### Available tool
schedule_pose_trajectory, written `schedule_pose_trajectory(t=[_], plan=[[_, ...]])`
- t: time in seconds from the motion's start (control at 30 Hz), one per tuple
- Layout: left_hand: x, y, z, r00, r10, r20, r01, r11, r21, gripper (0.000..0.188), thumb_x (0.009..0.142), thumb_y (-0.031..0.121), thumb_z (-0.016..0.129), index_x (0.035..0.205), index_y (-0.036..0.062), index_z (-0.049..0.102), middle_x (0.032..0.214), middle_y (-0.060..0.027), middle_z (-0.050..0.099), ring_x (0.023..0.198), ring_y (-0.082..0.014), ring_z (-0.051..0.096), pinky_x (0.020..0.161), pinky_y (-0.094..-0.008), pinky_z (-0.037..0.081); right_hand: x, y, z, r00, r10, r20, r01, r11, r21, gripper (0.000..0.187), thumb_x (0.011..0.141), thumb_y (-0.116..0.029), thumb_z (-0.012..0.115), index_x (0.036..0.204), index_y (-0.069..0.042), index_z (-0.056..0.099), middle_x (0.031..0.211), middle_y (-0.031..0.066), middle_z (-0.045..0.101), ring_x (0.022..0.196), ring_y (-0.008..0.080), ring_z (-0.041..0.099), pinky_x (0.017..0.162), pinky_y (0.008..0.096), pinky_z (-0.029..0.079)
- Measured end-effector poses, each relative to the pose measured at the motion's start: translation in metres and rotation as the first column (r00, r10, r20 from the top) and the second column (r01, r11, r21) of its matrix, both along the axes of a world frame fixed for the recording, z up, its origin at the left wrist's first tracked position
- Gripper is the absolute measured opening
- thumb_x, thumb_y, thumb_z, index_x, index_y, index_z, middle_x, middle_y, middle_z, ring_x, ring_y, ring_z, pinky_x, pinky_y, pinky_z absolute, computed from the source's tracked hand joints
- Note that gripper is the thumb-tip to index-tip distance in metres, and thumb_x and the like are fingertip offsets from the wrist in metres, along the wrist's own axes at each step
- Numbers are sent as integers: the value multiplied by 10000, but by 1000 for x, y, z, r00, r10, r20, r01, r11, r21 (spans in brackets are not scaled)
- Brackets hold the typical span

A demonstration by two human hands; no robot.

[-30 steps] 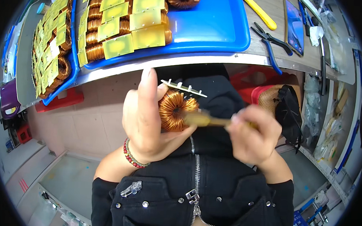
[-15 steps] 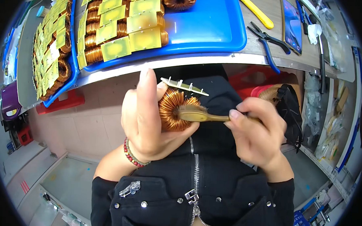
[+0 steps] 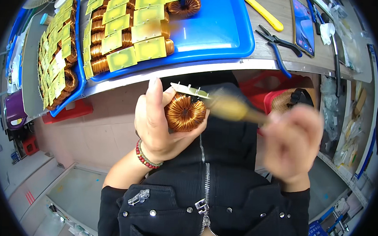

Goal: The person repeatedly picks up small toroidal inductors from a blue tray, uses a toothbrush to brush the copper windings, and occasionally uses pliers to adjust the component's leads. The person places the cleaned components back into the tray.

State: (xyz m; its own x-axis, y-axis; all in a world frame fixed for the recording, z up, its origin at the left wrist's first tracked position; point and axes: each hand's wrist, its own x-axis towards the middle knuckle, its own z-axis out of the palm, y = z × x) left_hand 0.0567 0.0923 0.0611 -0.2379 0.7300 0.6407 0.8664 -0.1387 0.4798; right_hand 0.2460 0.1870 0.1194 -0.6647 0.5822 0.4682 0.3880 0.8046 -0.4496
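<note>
My left hand (image 3: 157, 121) is closed around a copper-wound toroid coil (image 3: 186, 113), held up in front of my chest. A thin pale board (image 3: 190, 90) with several short pins sits at the coil's upper side. To the right, my right hand (image 3: 292, 141), smeared by motion, grips the handle of a brush (image 3: 231, 107) with a yellowish-brown body. The brush is blurred too; its head is close to the board's right end, and whether it touches cannot be made out.
A blue tray (image 3: 217, 51) on the bench holds several coils with yellow boards (image 3: 150, 49); a second loaded tray (image 3: 78, 85) stands left. Pliers (image 3: 281, 42), a yellow-handled cutter (image 3: 264, 12) and a phone (image 3: 302, 28) lie at right. The bench edge (image 3: 187, 68) runs across.
The brush has left the coil's face and moved right and up toward the board's end. My right hand has swung to the right. My left hand still holds the coil, slightly shifted.
</note>
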Motion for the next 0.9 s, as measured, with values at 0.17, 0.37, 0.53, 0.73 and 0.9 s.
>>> schedule_pose_trajectory(t=[0.17,0.37,0.53,0.73,0.9], plan=[[-1,1,8,1000,5,29,-3,998,-57,1012,539,204,859,1297,-149,289,867,-119,565,713,-229,540,666,-322,467,4,8,15,891,453,33,-314,667,-675,152,688,-47,702,834,-49,658,845,72,556,514,145,522,444,246,388],[2,5,10,962,-141,234,137,990,34,1105,547,136,864,1344,-126,144,958,-99,477,768,-145,538,680,-241,482,-7,0,0,983,181,-16,-181,982,-61,209,638,-18,738,826,-53,655,813,66,548,531,119,512,435,257,387],[2,5,16,958,-102,267,121,991,-57,1109,546,130,861,1358,-96,141,977,-109,467,778,-145,545,748,-243,473,3,38,-7,960,-235,-150,260,948,181,186,693,15,709,865,-10,644,915,105,544,698,183,546,586,244,435],[7,13,16,343,-170,924,322,945,54,1095,602,22,806,1402,-20,59,924,-78,527,849,-149,579,799,-259,478,23,28,-18,897,-287,-336,268,958,-102,163,748,0,683,903,1,635,976,123,526,859,186,518,748,259,411],[8,14,24,77,-66,995,343,939,35,1033,657,106,771,1417,10,79,965,-128,575,812,-170,610,695,-257,513,24,27,-23,894,-282,-347,246,958,-146,171,752,-3,682,915,-1,633,987,124,516,872,182,514,758,256,411]])
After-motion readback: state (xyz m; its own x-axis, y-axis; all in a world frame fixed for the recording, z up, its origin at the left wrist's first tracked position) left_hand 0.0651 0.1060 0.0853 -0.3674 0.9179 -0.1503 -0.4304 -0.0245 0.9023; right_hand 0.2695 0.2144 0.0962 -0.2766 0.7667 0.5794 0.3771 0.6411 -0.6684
